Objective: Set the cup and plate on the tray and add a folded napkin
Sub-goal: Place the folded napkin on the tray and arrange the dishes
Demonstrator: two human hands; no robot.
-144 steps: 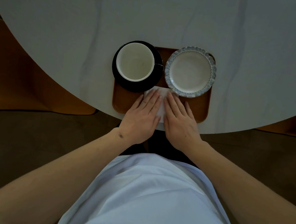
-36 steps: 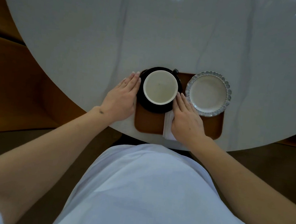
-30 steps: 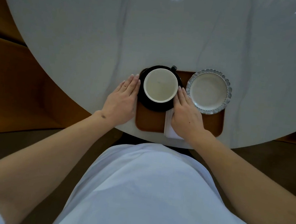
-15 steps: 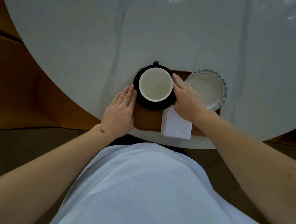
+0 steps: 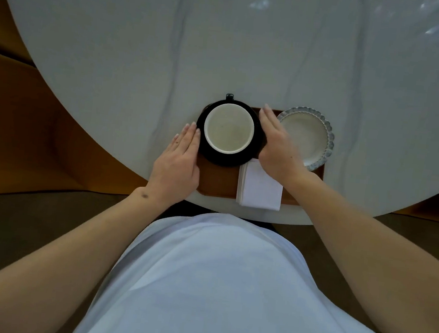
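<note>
A white cup [image 5: 229, 128] with a dark handle pointing away stands on a black saucer [image 5: 224, 158], on the left end of the brown wooden tray [image 5: 217, 181]. A scallop-edged white plate [image 5: 310, 133] sits on the tray's right end. A folded white napkin [image 5: 260, 188] lies on the tray's near edge, slightly overhanging it. My left hand [image 5: 179, 162] lies flat, fingers together, touching the saucer's left rim. My right hand [image 5: 276, 142] rests edge-on against the saucer's right rim, between saucer and plate, covering part of the plate.
The tray lies at the near edge of a round pale marble table [image 5: 172, 39]. Orange-brown seats [image 5: 14, 123] stand on the left and right under the table rim. My white shirt [image 5: 213, 287] fills the lower view.
The napkin was pressed flat under both hands, then uncovered. My hands moved to either side of the saucer, and the cup's handle turned from the right to point away.
</note>
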